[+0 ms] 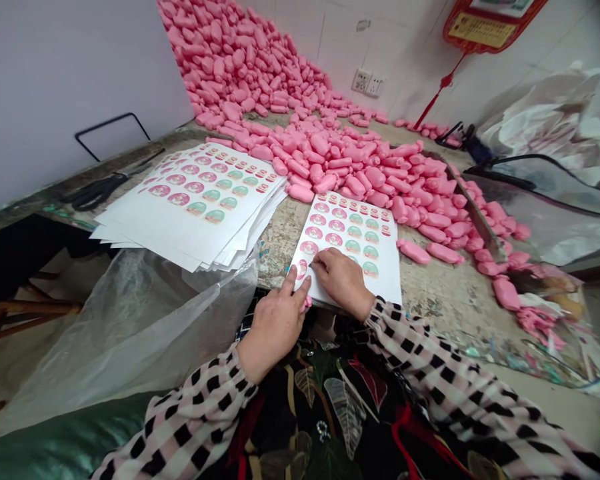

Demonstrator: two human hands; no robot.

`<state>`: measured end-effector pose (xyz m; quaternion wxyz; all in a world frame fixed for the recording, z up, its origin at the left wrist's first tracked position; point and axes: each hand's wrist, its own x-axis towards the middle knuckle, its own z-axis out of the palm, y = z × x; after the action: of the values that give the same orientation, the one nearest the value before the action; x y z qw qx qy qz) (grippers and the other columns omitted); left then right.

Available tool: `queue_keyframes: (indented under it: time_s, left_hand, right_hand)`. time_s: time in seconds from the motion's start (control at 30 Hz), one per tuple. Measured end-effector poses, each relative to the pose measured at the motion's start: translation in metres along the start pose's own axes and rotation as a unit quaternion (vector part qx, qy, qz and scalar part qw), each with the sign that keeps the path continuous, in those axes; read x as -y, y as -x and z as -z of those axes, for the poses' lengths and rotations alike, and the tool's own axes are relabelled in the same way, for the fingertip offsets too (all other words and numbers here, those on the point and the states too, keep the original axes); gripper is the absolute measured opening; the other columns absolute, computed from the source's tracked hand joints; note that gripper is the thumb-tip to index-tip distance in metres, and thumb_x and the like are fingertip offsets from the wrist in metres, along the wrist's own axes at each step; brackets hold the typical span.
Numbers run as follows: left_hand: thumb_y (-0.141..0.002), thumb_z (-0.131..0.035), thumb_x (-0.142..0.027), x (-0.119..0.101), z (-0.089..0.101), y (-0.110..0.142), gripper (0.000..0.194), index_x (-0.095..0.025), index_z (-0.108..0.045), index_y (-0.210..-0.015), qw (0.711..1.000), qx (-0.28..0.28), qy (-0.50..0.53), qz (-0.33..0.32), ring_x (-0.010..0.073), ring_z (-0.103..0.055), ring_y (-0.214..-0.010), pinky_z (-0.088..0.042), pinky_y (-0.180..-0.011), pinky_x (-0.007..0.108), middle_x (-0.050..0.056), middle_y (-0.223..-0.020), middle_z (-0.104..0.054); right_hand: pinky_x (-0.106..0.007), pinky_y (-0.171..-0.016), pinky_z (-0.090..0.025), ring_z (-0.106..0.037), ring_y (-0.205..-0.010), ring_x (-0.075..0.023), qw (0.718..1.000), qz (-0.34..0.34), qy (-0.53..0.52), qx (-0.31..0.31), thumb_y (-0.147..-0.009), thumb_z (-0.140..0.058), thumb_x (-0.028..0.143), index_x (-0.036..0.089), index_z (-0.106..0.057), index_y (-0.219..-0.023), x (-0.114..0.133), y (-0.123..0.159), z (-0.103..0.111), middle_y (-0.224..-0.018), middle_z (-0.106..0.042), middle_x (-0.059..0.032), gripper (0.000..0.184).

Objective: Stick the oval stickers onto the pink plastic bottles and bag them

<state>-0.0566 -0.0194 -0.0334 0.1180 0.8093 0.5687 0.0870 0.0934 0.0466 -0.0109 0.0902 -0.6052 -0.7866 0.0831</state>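
The sheet of round printed labels lies on its own on the worn, stone-like tabletop, close to the table's front edge. The person's right hand rests on the sheet's lower part, its fingers curled down onto the labels; whether they are pinching anything, I can't tell. The left hand sits just beside it at the sheet's lower left corner, with the index finger stretched out onto the paper. A small pink piece shows beneath its bent fingers, though I can't tell whether it is being held.

Just past the sheet's top edge, a great heap of pink oblong bars spreads along the back of the table and banks up into the far corner against the wall. A long metal strip lies among them towards the right. To the left, a thick stack of matching label sheets overhangs the front edge above a clear plastic bag. Black-handled scissors lie beyond the stack, near the table's left edge.
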Motion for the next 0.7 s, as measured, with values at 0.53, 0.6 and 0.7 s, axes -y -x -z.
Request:
queue_keyframes:
  time_s: [0.53,0.6,0.7]
  left_hand:
    - [-0.089,-0.036,-0.027,-0.005,-0.006,0.0,0.052,-0.029,-0.026,-0.14,1.0,-0.003,-0.026,0.011,0.0243,-0.059,-0.092,-0.046,-0.077,0.038,0.014,-0.148,-0.018]
    - [-0.088,-0.037,-0.027,-0.007,-0.007,-0.001,0.054,-0.027,-0.025,-0.14,0.999,0.0,-0.032,0.011,0.0248,-0.06,-0.09,-0.046,-0.074,0.038,0.016,-0.148,-0.017]
    - [-0.087,-0.039,-0.027,-0.009,-0.009,-0.002,0.056,-0.024,-0.024,-0.141,0.999,0.005,-0.041,0.018,0.0254,-0.06,-0.089,-0.046,-0.073,0.037,0.019,-0.148,-0.014]
  right_hand:
    - [-0.026,-0.062,-0.033,-0.056,-0.076,-0.0155,0.989,-0.094,-0.115,0.005,-0.086,-0.045,0.035,0.023,-0.061,-0.083,0.009,0.008,-0.009,-0.084,-0.063,-0.0011,0.02]
    - [-0.026,-0.06,-0.033,-0.056,-0.075,-0.0159,0.988,-0.102,-0.117,0.01,-0.085,-0.046,0.037,0.023,-0.061,-0.081,0.01,0.005,-0.008,-0.082,-0.064,-0.0011,0.021]
    - [-0.026,-0.057,-0.031,-0.056,-0.072,-0.0162,0.988,-0.108,-0.109,0.021,-0.083,-0.047,0.042,0.023,-0.062,-0.078,0.011,0.001,-0.005,-0.078,-0.065,-0.0007,0.025]
